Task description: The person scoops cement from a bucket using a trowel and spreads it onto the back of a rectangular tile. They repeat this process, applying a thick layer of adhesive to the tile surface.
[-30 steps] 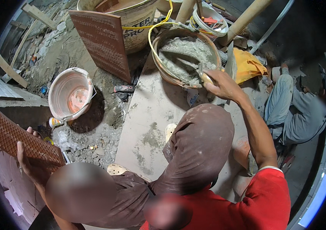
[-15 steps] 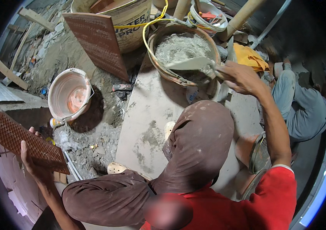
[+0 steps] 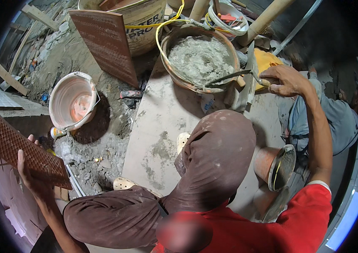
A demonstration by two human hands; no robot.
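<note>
At the lower left, my left hand (image 3: 35, 179) is closed on a reddish-brown tile (image 3: 29, 152), its ridged grid face turned up and the thumb lying over it. My right hand (image 3: 287, 80) is wrapped round the handle of a trowel (image 3: 227, 78). The trowel's thin dark blade shows nearly edge-on and reaches over the near rim of a bucket (image 3: 178, 77). Wet grey mortar (image 3: 200, 55) fills much of that bucket, with a rough, swirled surface. Whether the blade touches the mortar or the rim I cannot tell.
A brown tile (image 3: 107, 46) leans on a big tub (image 3: 145, 36). A pale bucket (image 3: 57, 105) stands at left on rubble. Dirty buckets (image 3: 263, 162) lie beside my right side. A person in grey-blue clothes (image 3: 335, 114) is at far right. Behind are a yellow sack (image 3: 265, 61) and poles.
My right hand has moved right and slightly nearer. The trowel has turned from showing its broad face to nearly edge-on. My left hand still holds the tile, with little shift.
</note>
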